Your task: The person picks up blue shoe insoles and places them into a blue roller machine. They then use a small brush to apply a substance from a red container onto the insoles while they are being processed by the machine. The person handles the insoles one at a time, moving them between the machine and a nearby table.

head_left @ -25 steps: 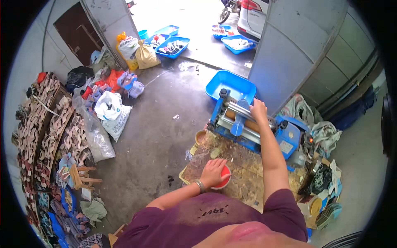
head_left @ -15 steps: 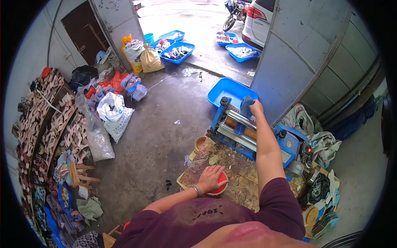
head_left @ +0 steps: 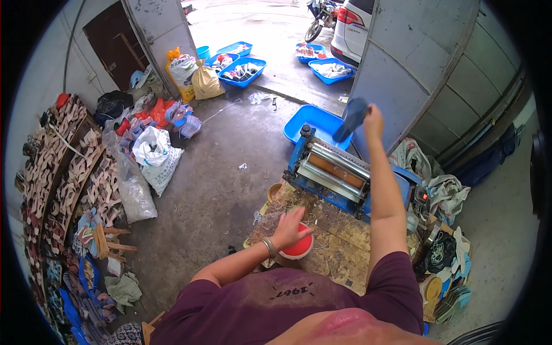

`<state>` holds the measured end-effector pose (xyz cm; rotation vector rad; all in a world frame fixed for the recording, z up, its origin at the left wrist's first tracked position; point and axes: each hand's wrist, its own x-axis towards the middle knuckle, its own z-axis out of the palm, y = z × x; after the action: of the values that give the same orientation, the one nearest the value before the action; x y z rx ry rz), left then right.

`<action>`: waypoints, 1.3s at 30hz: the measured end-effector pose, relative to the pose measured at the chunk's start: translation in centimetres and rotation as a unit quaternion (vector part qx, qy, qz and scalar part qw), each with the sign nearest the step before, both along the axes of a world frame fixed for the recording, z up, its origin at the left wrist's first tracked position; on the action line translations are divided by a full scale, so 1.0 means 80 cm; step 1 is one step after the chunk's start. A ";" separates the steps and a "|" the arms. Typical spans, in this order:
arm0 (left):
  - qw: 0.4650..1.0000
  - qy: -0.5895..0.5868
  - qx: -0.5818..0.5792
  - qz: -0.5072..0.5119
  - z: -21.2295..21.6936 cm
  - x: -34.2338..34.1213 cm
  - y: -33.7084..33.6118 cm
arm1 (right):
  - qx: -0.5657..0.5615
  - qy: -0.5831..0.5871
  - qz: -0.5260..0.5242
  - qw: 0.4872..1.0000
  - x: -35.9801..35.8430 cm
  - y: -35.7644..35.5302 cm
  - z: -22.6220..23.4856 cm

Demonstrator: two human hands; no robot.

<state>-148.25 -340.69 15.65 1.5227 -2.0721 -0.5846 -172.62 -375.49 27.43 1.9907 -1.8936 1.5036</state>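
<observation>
Raised above the far right end of a blue roller machine [head_left: 329, 185], my right hand [head_left: 374, 122] grips a dark blue-grey insole-shaped piece [head_left: 353, 117] by its end. The piece hangs tilted, partly in front of a blue plastic tub [head_left: 310, 118] behind the machine. Two shiny metal rollers and a brown one show on the machine's top. My left hand [head_left: 288, 230] hovers at the edge of a small tub with red contents [head_left: 299, 247], thumb apart from the fingers and nothing in it. That tub stands on a stained workbench [head_left: 339, 250].
A small brown bowl [head_left: 274, 191] sits at the bench's far left corner. Bags of scraps [head_left: 158, 158] and stacked shoe parts [head_left: 63, 167] line the left side. More blue tubs [head_left: 242, 72] stand by the doorway. A metal door [head_left: 397, 75] rises close behind the machine.
My right hand has lifted the insole-shaped piece up and away from the rollers, toward the door. My left hand has risen slightly off the small tub and shifted left, uncovering its red contents.
</observation>
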 end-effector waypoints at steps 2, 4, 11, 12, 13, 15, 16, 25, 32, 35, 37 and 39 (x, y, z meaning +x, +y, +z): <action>0.994 0.095 -0.022 0.049 0.007 0.006 -0.026 | -0.020 -0.044 0.044 0.998 -0.018 0.000 0.058; 0.980 0.158 -0.028 0.116 0.037 0.008 -0.054 | 0.040 -0.102 0.133 0.985 -0.030 0.010 0.083; 0.744 0.567 0.353 0.022 0.095 0.005 -0.070 | 0.259 -0.147 0.327 0.897 0.032 0.124 -0.039; 0.760 0.546 0.352 0.031 0.080 -0.006 -0.065 | 0.293 -0.126 0.293 0.902 0.032 0.125 -0.078; 0.760 0.540 0.358 0.059 0.061 0.002 -0.055 | 0.304 -0.176 0.304 0.885 0.055 0.149 -0.092; 0.751 0.534 0.377 0.089 0.043 -0.001 -0.047 | 0.220 -0.087 0.219 0.947 0.053 0.166 -0.105; 0.760 0.526 0.369 0.099 0.034 -0.002 -0.050 | 0.224 -0.100 0.215 0.945 0.047 0.165 -0.106; 0.731 0.518 0.423 0.134 0.002 -0.044 -0.143 | 0.196 -0.150 0.185 0.951 -0.001 0.153 -0.068; 0.769 0.483 0.391 0.153 -0.007 -0.047 -0.169 | 0.207 -0.025 0.138 0.968 -0.002 0.096 -0.096; 0.930 0.259 0.202 0.167 -0.043 -0.010 -0.133 | 0.247 0.080 0.125 0.958 0.026 0.051 -0.121; 0.990 0.077 0.097 0.074 -0.026 -0.008 -0.072 | 0.304 0.116 0.089 0.941 -0.010 0.006 -0.174; 0.995 0.033 0.084 0.053 -0.015 -0.023 -0.037 | 0.345 0.141 0.059 0.926 -0.067 -0.045 -0.210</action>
<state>-150.09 -343.63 14.48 1.6716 -1.9213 -0.7736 -177.96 -379.10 10.63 2.4300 -2.4087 0.5138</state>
